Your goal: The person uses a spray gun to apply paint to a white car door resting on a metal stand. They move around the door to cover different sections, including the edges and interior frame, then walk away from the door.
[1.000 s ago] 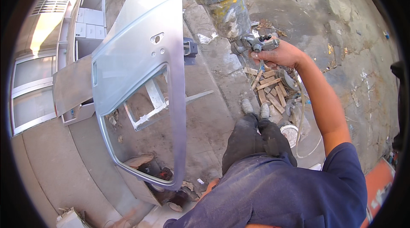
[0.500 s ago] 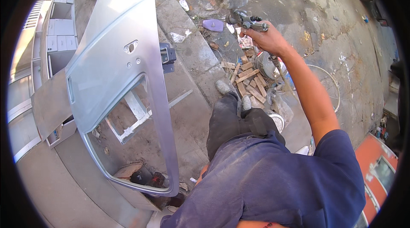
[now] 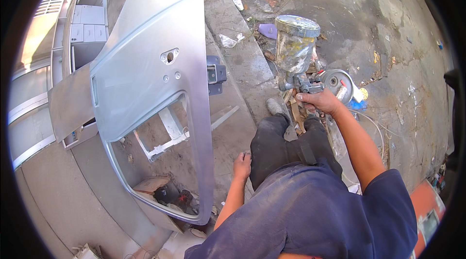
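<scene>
My right hand [image 3: 318,101] is closed round the handle of a paint spray gun [image 3: 307,83], held out in front of my legs. On top of the gun stands a paint-smeared cup [image 3: 294,48] with a round lid. Close to my left thigh hangs my left hand [image 3: 241,166], its fingers loosely curled and nothing showing in them. To the left of it stands a vehicle door panel [image 3: 141,69], silvery pale blue with a large window opening. The panel's right edge is nearest to my left hand, with a gap between them.
A dark metal bracket [image 3: 216,74] juts from the panel's edge. Behind the spray gun lie a round lidded bucket [image 3: 335,82], wood pieces [image 3: 295,113] and a purple scrap [image 3: 267,31]. A pale hose [image 3: 380,133] curves over the floor at right. Grey cabinets [image 3: 89,26] stand far left.
The spray gun in my right hand has come lower and nearer my body, its cup now fully in view. My left hand has come into view beside my thigh. The view has shifted left.
</scene>
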Motion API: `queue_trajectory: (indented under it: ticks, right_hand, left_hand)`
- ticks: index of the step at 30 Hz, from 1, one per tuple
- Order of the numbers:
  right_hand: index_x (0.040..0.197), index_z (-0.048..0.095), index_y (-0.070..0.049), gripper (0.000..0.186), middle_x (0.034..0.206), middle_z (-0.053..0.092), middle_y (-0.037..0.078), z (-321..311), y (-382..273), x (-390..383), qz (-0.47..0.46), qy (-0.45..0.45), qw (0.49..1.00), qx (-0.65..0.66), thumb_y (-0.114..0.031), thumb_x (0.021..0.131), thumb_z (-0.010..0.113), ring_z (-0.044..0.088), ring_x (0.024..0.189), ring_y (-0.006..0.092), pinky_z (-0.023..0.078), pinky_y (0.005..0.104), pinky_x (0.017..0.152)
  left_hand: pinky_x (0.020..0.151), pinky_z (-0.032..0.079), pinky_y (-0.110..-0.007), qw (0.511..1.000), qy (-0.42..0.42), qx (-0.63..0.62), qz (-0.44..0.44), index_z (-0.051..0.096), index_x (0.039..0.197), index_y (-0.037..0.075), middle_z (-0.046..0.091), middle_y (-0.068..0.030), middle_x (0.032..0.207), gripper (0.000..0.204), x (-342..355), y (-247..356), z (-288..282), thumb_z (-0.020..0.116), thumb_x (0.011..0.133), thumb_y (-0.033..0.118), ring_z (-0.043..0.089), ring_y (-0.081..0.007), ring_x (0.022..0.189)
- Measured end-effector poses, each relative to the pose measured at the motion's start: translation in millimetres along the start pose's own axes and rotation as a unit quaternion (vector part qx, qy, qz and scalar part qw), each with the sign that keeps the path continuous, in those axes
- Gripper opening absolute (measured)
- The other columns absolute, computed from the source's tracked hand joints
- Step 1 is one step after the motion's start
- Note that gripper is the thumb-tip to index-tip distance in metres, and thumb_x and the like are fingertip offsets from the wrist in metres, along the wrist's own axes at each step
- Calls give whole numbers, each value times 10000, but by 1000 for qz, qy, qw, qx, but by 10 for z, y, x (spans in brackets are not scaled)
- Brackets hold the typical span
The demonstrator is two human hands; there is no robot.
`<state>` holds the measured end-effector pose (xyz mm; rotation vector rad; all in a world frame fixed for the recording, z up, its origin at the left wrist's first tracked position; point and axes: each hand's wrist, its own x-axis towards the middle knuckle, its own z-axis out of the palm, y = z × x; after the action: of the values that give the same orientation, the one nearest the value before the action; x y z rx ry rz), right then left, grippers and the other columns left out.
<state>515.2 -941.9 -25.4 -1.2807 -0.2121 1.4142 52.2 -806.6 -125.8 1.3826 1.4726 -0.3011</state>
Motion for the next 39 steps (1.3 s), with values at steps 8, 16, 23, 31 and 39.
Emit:
queue_trajectory:
  ticks: [8,16,23,31,39]
  right_hand:
    - [1177,752,-49,254,897,719,-1,-351,212,832,-62,12,998,26,-261,1049,805,488,596,69,380,277,509]
    - [1102,784,-60,261,834,678,-26,-454,508,1043,-41,-78,992,95,-298,1013,843,490,599,65,382,279,512]
    - [1084,803,-51,283,765,683,-28,-535,953,1482,-106,-28,984,140,-328,1031,810,515,598,47,411,265,500]
    - [1031,779,-54,285,729,660,-40,-257,1748,1609,-100,-126,970,181,-329,1000,849,569,650,64,472,299,592]
    - [1065,809,-74,266,812,721,-32,-344,1802,1785,-17,-219,960,172,-313,968,878,614,700,74,510,289,638]
  left_hand:
    - [1171,485,-387,932,99,-272,216,604,1473,-45,681,-166,1465,427,300,1344,368,607,1143,226,632,-241,1375]
    - [1175,490,-438,993,51,1,110,596,1475,-39,655,-210,1501,471,448,1312,966,634,1127,277,623,-307,1398]
    - [1293,370,-540,873,-46,476,93,444,1654,12,384,-298,1719,850,337,671,2273,718,1025,514,460,-493,1516]
    - [1097,520,-568,835,-59,537,104,561,1513,-11,634,-260,1468,663,843,589,2657,661,1022,423,607,-441,1330]
    - [1034,542,-556,880,-40,468,75,628,1418,22,693,-255,1311,499,986,511,2639,660,1032,336,652,-444,1220]
